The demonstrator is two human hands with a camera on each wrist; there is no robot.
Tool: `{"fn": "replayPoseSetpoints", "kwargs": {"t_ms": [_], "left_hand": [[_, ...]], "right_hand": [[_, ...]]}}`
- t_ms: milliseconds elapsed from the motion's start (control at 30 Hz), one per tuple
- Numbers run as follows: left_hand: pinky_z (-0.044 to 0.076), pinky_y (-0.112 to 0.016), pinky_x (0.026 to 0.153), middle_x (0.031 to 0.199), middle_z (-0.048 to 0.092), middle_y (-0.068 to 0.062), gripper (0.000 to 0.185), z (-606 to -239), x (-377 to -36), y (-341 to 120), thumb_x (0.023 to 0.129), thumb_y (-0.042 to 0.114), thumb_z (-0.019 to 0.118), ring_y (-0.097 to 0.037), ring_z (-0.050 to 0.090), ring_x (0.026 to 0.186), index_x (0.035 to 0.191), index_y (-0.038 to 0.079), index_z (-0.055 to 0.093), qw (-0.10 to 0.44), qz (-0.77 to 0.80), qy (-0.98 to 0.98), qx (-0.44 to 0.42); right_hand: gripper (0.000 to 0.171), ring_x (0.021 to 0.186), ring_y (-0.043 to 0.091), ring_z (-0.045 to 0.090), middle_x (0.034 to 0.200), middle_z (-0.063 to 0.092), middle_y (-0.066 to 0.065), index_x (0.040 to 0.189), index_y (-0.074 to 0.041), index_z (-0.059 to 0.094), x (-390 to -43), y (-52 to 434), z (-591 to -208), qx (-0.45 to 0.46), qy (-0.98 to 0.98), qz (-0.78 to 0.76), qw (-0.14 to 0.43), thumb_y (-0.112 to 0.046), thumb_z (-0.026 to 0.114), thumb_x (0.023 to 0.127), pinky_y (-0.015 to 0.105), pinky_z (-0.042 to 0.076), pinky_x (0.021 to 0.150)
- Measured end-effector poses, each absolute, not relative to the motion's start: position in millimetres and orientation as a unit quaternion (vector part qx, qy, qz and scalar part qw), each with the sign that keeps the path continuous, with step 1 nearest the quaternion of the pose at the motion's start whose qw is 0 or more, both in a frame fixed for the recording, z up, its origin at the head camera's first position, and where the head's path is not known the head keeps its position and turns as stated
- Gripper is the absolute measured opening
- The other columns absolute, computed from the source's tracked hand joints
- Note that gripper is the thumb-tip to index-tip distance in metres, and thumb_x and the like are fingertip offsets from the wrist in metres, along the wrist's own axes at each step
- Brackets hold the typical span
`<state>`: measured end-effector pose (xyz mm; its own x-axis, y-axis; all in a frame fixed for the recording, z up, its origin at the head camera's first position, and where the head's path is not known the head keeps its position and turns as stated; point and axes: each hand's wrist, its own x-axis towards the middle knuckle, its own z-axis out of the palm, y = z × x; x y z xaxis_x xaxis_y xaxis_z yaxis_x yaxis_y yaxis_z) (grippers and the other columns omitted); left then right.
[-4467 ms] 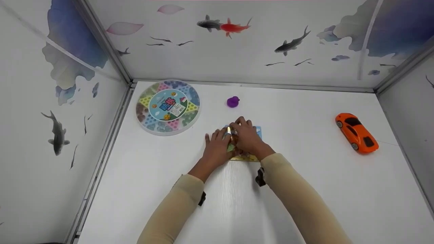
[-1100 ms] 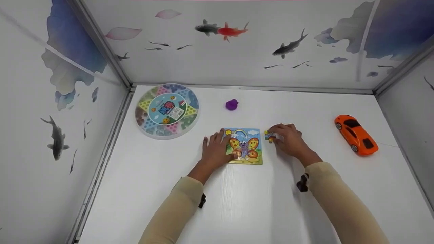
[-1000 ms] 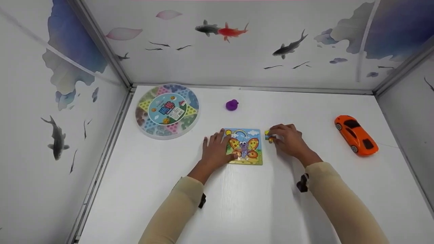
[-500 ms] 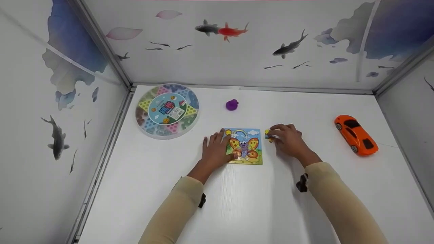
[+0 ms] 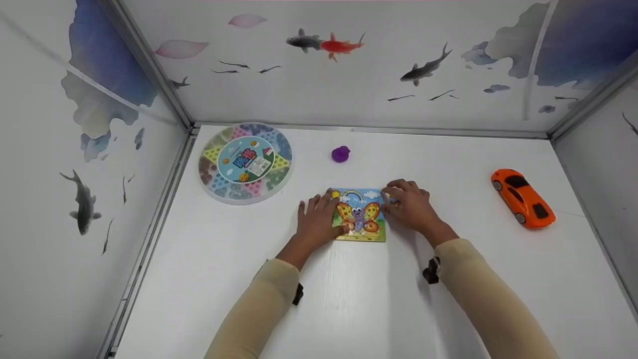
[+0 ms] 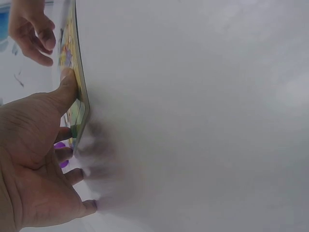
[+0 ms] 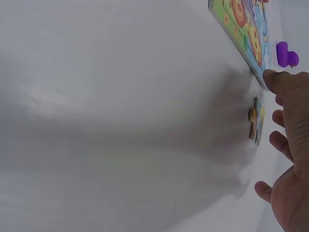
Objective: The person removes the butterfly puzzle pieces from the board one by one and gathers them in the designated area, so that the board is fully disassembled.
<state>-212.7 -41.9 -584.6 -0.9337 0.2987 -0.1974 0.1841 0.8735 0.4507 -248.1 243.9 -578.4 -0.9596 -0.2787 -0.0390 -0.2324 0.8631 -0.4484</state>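
A square butterfly jigsaw puzzle [image 5: 358,219] lies flat on the white table, picture side up. My left hand [image 5: 317,219] rests over its left edge, thumb on the picture and fingers spread past the side. In the left wrist view that thumb [image 6: 69,89] presses the board's surface. At the puzzle's right edge is my right hand [image 5: 409,205], its thumb and index fingertip right at the upper right side. Beneath it, small loose puzzle pieces [image 7: 256,121] lie stacked on the table beside the board; the hand partly covers them in the head view.
Behind the puzzle stands a purple toy duck [image 5: 341,154]. A round Chinese checkers box [image 5: 284,174] lies at the back left, an orange toy car [image 5: 523,198] at the right. Printed wall panels [image 5: 349,89] close the table off behind and at the sides.
My right hand first went from over the puzzle to the pieces at its right, then has shifted left from them to the puzzle's right edge. The left hand stays put.
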Motion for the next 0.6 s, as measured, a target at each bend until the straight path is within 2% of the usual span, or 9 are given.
{"fn": "replayPoseSetpoints", "kwargs": {"t_ms": [267, 467, 600], "left_hand": [[0.016, -0.071, 0.136, 0.186, 0.025, -0.003, 0.086, -587, -216, -41, 0.101, 0.056, 0.076, -0.036, 0.026, 0.169, 0.171, 0.021, 0.042, 0.136, 0.211, 0.960, 0.122], [0.012, -0.070, 0.137, 0.188, 0.018, -0.002, 0.088, -592, -220, -40, 0.102, 0.058, 0.074, -0.035, 0.021, 0.171, 0.174, 0.022, 0.037, 0.156, 0.202, 0.959, 0.121], [0.014, -0.070, 0.136, 0.187, 0.019, -0.002, 0.088, -593, -221, -40, 0.102, 0.057, 0.075, -0.035, 0.023, 0.170, 0.173, 0.022, 0.038, 0.152, 0.196, 0.961, 0.122]], "right_hand": [[0.043, 0.142, 0.044, 0.048, 0.149, 0.059, 0.013, 0.143, -0.014, 0.073, -245, 211, -582, -0.155, 0.962, -0.221, 0.048, -0.031, 0.079, 0.104, 0.082, 0.035, 0.117], [0.044, 0.138, 0.045, 0.047, 0.147, 0.057, 0.016, 0.142, -0.013, 0.073, -244, 195, -583, -0.159, 0.959, -0.233, 0.038, -0.032, 0.080, 0.103, 0.083, 0.034, 0.116], [0.046, 0.137, 0.045, 0.049, 0.147, 0.057, 0.016, 0.144, -0.014, 0.072, -245, 187, -583, -0.154, 0.962, -0.222, 0.037, -0.034, 0.081, 0.103, 0.082, 0.036, 0.115]]}}
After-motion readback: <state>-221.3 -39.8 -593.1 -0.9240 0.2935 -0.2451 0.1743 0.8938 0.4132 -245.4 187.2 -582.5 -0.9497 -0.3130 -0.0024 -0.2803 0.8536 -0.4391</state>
